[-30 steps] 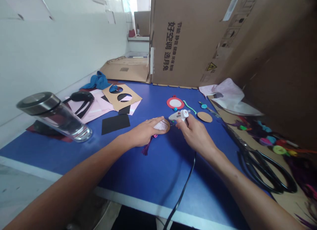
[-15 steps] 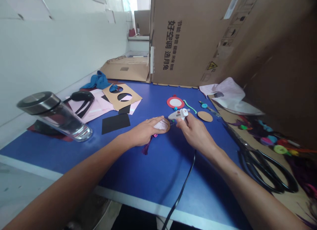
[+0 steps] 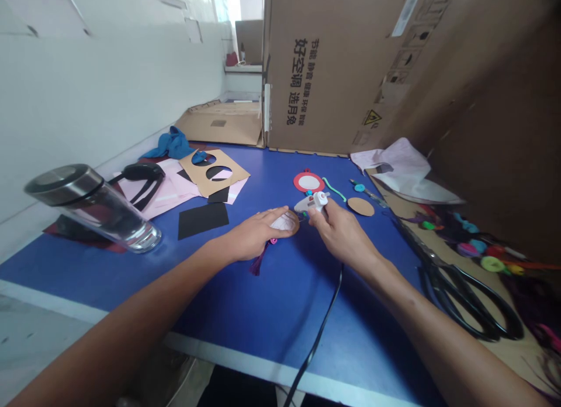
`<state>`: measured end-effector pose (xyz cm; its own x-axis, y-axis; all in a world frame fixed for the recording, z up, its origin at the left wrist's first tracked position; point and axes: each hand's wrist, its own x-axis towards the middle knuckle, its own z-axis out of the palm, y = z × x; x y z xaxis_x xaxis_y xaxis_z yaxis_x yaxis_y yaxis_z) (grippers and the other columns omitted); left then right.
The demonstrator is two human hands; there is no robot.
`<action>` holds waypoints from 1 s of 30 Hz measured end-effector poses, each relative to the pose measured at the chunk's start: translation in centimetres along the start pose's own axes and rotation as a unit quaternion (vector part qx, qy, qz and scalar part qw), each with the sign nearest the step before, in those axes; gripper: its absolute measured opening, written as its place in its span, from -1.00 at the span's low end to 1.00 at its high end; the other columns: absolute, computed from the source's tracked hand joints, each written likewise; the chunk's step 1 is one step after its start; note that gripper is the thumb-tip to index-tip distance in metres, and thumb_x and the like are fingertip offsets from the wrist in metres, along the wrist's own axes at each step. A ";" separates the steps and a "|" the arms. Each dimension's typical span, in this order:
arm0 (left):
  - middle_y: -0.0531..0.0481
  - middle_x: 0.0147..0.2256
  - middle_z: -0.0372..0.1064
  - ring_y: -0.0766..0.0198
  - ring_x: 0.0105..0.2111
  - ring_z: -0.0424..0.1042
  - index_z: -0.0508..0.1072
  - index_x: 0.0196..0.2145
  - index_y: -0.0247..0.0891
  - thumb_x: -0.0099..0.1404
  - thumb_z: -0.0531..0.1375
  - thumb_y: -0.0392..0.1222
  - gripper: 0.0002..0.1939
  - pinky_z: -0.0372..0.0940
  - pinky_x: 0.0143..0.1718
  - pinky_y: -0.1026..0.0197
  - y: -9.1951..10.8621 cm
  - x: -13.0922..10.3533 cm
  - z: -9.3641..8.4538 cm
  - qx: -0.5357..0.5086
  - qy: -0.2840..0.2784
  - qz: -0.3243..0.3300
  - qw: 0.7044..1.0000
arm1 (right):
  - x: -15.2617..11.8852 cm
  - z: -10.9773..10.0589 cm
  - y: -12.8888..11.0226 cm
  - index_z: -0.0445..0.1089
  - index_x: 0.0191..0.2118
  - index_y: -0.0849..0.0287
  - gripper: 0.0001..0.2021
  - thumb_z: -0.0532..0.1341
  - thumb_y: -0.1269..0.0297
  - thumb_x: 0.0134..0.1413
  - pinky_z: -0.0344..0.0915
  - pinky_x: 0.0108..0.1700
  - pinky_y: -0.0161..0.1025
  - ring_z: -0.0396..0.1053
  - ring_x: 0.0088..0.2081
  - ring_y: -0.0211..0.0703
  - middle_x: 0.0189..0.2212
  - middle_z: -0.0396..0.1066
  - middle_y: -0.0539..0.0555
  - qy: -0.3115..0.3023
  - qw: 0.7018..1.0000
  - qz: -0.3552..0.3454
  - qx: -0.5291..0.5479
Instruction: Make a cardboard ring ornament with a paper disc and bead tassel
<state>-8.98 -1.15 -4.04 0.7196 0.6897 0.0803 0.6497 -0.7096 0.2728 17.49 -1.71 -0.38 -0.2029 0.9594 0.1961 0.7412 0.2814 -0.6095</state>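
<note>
My left hand [image 3: 256, 230] presses a round cardboard disc [image 3: 296, 226] with a whitish middle to the blue table, thumb and fingers around its edge. A purple tassel [image 3: 258, 263] with a pink bead hangs out below that hand. My right hand [image 3: 339, 227] grips a white glue gun [image 3: 316, 201], its nozzle pointing left, close to the disc's right edge. A black cord [image 3: 322, 331] runs down from the gun. Beyond it lie a red ring-shaped piece with a white centre [image 3: 309, 182], a mint-green strip [image 3: 333, 190] and a plain cardboard oval [image 3: 360, 207].
A glass bottle [image 3: 127, 217] stands at left, near black card [image 3: 203, 221] and a cardboard sheet with two holes [image 3: 209, 187]. Large black scissors [image 3: 464, 296] and colourful beads and buttons lie at right. A big cardboard box [image 3: 342, 74] closes off the back.
The glue gun's nozzle has come slightly nearer the disc's edge, with my right hand shifting a little left. My left hand keeps its place on the disc. The view has shifted slightly.
</note>
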 end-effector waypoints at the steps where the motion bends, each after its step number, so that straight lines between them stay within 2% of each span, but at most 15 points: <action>1: -0.04 0.66 -0.18 -0.04 0.60 0.03 0.44 0.44 0.08 0.28 0.16 -0.68 -0.07 0.11 0.54 -0.16 0.1 0.0 -0.1 0.003 0.001 0.000 1.000 | 0.0 0.0 -0.1 0.45 -0.05 0.10 -0.73 0.07 0.08 0.57 0.34 -0.10 -0.14 0.60 -0.10 0.14 -0.16 0.67 0.24 -0.002 1.000 0.000 -0.001; 5: -0.11 0.65 -0.12 -0.10 0.59 0.06 0.47 0.43 0.01 0.30 0.14 -0.68 -0.12 0.15 0.52 -0.17 0.5 0.0 -0.3 0.011 0.001 -0.004 1.000 | 0.2 -0.2 -0.4 0.40 -0.09 0.09 -0.73 0.06 0.07 0.58 0.30 -0.13 -0.14 0.60 -0.14 0.12 -0.15 0.68 0.25 -0.018 1.000 -0.002 -0.004; 9: -0.05 0.64 -0.09 -0.08 0.58 0.08 0.47 0.42 0.05 0.29 0.16 -0.67 -0.11 0.17 0.51 -0.17 0.4 0.0 -0.2 0.014 0.003 0.003 1.000 | 0.4 -0.2 -0.4 0.40 -0.08 0.09 -0.74 0.06 0.08 0.58 0.30 -0.14 -0.15 0.61 -0.15 0.12 -0.16 0.68 0.25 -0.024 1.000 -0.008 -0.005; 15: -0.04 0.66 -0.18 -0.07 0.59 0.05 0.39 0.48 0.11 0.29 0.16 -0.65 -0.06 0.13 0.53 -0.18 0.3 0.0 -0.3 0.004 0.001 0.001 1.000 | 0.6 0.0 -0.2 0.45 -0.03 0.10 -0.74 0.07 0.10 0.58 0.32 -0.15 -0.17 0.62 -0.13 0.12 -0.18 0.68 0.24 -0.019 1.000 -0.012 -0.011; 21: -0.02 0.65 -0.11 -0.03 0.59 0.05 0.40 0.47 0.09 0.28 0.15 -0.65 -0.07 0.14 0.52 -0.15 0.4 0.0 -0.4 0.009 0.000 0.004 1.000 | 0.7 0.1 -0.4 0.44 -0.02 0.11 -0.73 0.06 0.09 0.60 0.30 -0.15 -0.18 0.61 -0.14 0.10 -0.16 0.67 0.25 -0.030 0.999 -0.001 -0.016; 26: -0.09 0.65 -0.12 -0.05 0.59 0.06 0.42 0.46 0.05 0.30 0.14 -0.64 -0.11 0.15 0.51 -0.16 0.4 0.0 -0.4 0.013 -0.001 0.004 1.000 | 0.7 0.1 -0.3 0.43 -0.02 0.11 -0.73 0.06 0.10 0.60 0.30 -0.17 -0.20 0.60 -0.16 0.08 -0.19 0.67 0.24 -0.031 0.999 -0.010 -0.017; 30: -0.07 0.65 -0.12 -0.03 0.59 0.05 0.44 0.44 0.06 0.29 0.14 -0.65 -0.10 0.15 0.51 -0.15 0.4 0.0 -0.3 0.011 0.001 0.005 1.000 | 0.8 0.1 -0.3 0.42 -0.02 0.10 -0.74 0.06 0.09 0.60 0.30 -0.17 -0.19 0.61 -0.16 0.09 -0.19 0.67 0.23 -0.031 0.999 -0.011 -0.019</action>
<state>-8.78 -1.38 -3.65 0.7256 0.6829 0.0839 0.6479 -0.7192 0.2508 17.04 -1.04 -0.14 -0.2570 0.9530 0.1603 0.7599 0.3017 -0.5758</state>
